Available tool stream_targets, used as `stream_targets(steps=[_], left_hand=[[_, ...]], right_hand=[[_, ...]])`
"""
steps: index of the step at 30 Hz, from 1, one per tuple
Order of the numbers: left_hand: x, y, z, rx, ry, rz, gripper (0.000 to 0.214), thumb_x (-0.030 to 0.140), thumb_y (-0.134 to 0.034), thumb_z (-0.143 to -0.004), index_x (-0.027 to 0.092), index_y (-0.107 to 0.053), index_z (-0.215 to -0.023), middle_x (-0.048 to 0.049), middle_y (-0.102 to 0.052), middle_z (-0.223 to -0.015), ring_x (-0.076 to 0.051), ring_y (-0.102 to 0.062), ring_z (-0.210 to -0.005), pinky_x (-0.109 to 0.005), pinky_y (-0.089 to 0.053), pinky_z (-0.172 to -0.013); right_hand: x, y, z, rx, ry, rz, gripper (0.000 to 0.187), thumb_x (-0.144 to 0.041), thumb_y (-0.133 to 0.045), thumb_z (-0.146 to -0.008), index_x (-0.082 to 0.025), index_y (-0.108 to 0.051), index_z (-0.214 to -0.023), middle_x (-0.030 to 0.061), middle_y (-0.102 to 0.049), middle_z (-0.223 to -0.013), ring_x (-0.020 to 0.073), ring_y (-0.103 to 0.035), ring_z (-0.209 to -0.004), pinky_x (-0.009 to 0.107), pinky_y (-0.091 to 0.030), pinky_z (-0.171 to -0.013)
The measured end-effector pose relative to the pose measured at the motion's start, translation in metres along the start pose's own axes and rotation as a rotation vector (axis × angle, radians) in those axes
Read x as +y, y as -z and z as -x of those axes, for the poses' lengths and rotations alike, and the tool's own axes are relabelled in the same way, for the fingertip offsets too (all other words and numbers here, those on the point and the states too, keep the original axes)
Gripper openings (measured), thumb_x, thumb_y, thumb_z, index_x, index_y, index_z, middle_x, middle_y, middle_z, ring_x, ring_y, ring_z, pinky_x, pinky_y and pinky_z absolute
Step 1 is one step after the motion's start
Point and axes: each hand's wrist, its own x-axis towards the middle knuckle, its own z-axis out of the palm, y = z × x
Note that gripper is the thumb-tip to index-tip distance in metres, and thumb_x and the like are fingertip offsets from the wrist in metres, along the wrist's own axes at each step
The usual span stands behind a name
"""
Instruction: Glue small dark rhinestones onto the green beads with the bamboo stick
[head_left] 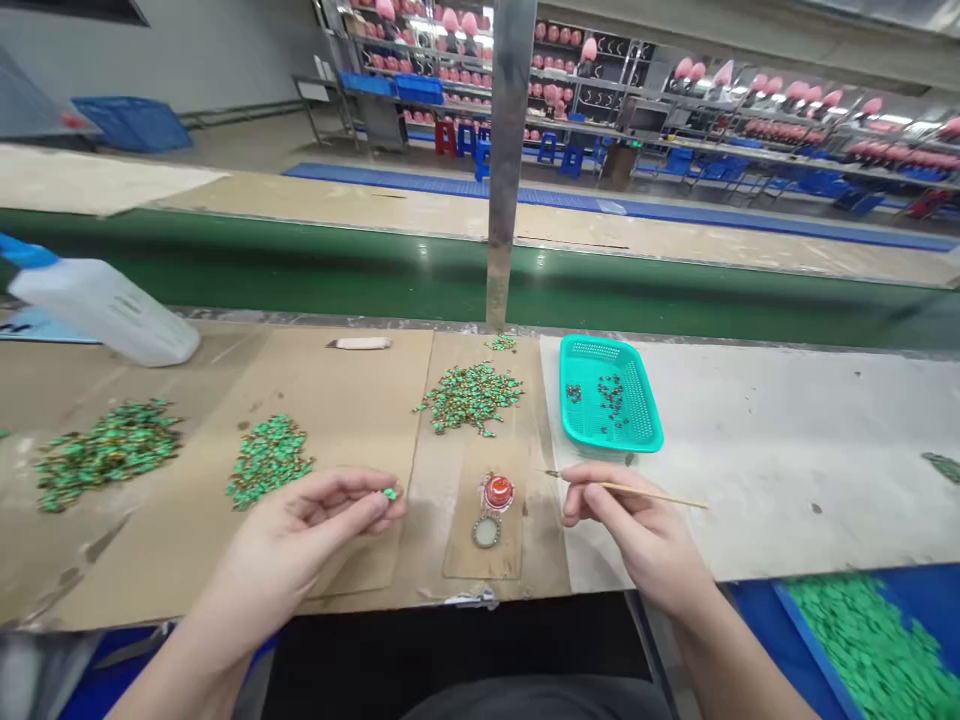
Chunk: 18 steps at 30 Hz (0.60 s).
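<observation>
Thin brush (pixel 660 497) in right hand (pixel 630 530), tip apparently leftward

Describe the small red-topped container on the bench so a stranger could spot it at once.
On the long workbench, find the teal plastic basket. Just below and left of it, between the person's left hand and right hand, sits a small red-topped container. It is the only red thing on the bench, with a small round dish just below it.

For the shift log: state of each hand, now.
Left hand: closed, pinching a small green bead at the fingertips.
Right hand: closed, holding a thin wooden stick.
</observation>
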Motion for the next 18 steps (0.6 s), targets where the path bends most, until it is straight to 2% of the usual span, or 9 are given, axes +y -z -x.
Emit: stream_targets(steps=[4, 8, 13, 18], left_hand=[[-0.012, -0.026, 0.015, -0.042, 0.059, 0.111, 0.065, 0.082, -0.114, -0.055, 0.025, -0.095, -0.081, -0.0101, -0.091, -0.072, -0.027, -0.088, -0.064, -0.029, -0.075, -0.062], [-0.031, -0.037, 0.023, -0.062, 0.074, 0.173, 0.053, 0.074, -0.113, -0.069, 0.026, -0.096, -0.086, -0.0078, -0.093, -0.082, -0.02, -0.084, -0.07, -0.021, -0.071, -0.068], [-0.048, -0.043, 0.036, -0.112, 0.112, 0.229, 0.041, 0.061, -0.114, -0.076, 0.028, -0.099, -0.095, -0.005, -0.09, -0.084, -0.021, -0.082, -0.076, -0.023, -0.072, -0.072], [-0.046, -0.053, 0.048, -0.148, 0.213, 0.321, 0.039, 0.053, -0.116, -0.072, 0.026, -0.098, -0.094, -0.0036, -0.087, -0.077, -0.02, -0.081, -0.069, -0.025, -0.073, -0.067]], right_hand=[[0.014, -0.006, -0.013, 0.028, -0.013, -0.012, 0.044, -0.072, -0.093, -0.103, -0.028, -0.098, -0.101, 0.0083, -0.09, -0.096, 0.0236, -0.088, -0.092, 0.035, -0.075, -0.087], [0.028, -0.013, -0.023, 0.046, -0.067, -0.051, 0.05, -0.076, -0.096, -0.097, -0.026, -0.095, -0.099, 0.008, -0.09, -0.099, 0.024, -0.088, -0.085, 0.04, -0.077, -0.087], [0.039, -0.022, -0.03, 0.068, -0.095, -0.075, 0.049, -0.072, -0.103, -0.088, -0.025, -0.091, -0.098, 0.0067, -0.089, -0.097, 0.0258, -0.088, -0.088, 0.044, -0.078, -0.092], [0.041, -0.024, -0.03, 0.103, -0.106, -0.074, 0.047, -0.068, -0.104, -0.09, -0.025, -0.086, -0.097, 0.0052, -0.087, -0.09, 0.0258, -0.087, -0.086, 0.044, -0.078, -0.09]])
